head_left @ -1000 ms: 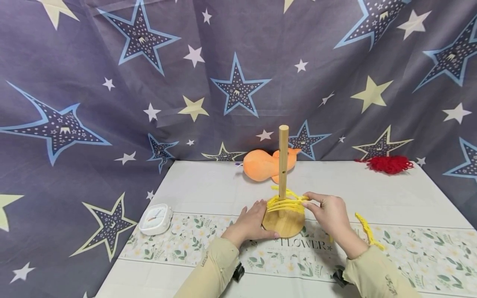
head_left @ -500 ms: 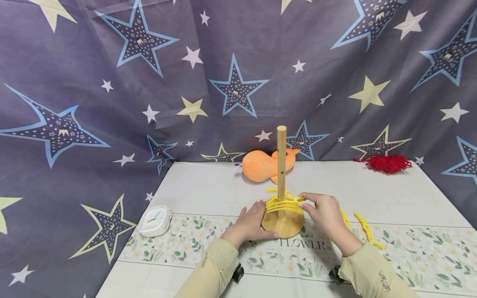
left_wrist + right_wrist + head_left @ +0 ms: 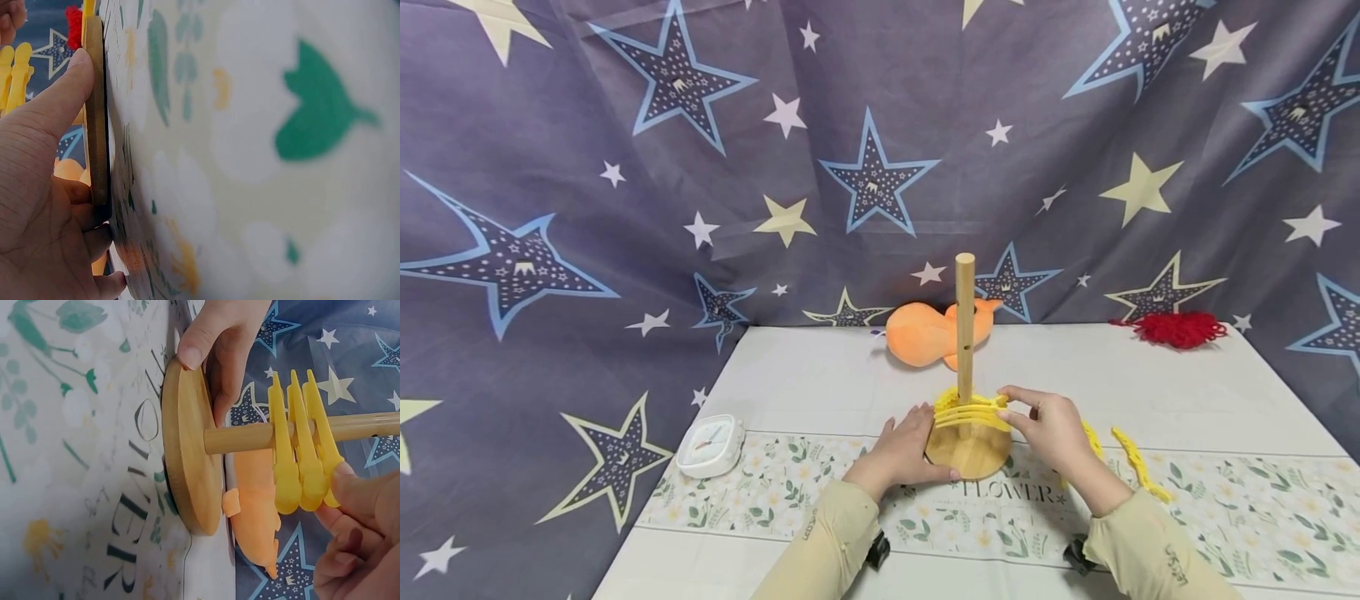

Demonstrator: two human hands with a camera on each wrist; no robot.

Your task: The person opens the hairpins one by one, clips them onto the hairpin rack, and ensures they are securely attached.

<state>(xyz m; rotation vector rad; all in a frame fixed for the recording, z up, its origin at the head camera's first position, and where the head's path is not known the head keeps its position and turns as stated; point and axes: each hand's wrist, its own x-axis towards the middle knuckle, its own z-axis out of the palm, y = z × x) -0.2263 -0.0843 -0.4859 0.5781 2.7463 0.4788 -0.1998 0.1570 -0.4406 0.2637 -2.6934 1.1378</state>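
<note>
A wooden stand with a round base [image 3: 968,454] and an upright post [image 3: 965,333] is on the table. My left hand [image 3: 904,450] holds the base at its left edge, thumb at the near rim and fingers round the far side. Three long curved yellow clips [image 3: 300,456], with rounded ends and tapering tips, are stacked around the lower post, above the base. With thumb and index finger, my right hand [image 3: 1056,433] pinches the rounded end of the outermost clip. That end is partly covered by the fingertips in the right wrist view.
More yellow clips [image 3: 1138,467] lie on the flowered cloth to the right, partly behind my right wrist. An orange plush toy [image 3: 921,335] lies behind the stand, a white clock [image 3: 711,446] at the left. Red yarn [image 3: 1180,330] is at the back right.
The top clip's far arm, which stood out behind the post, has swung in against the other clips. My right hand has shifted slightly left, still pinching the end. My left hand stays in place.
</note>
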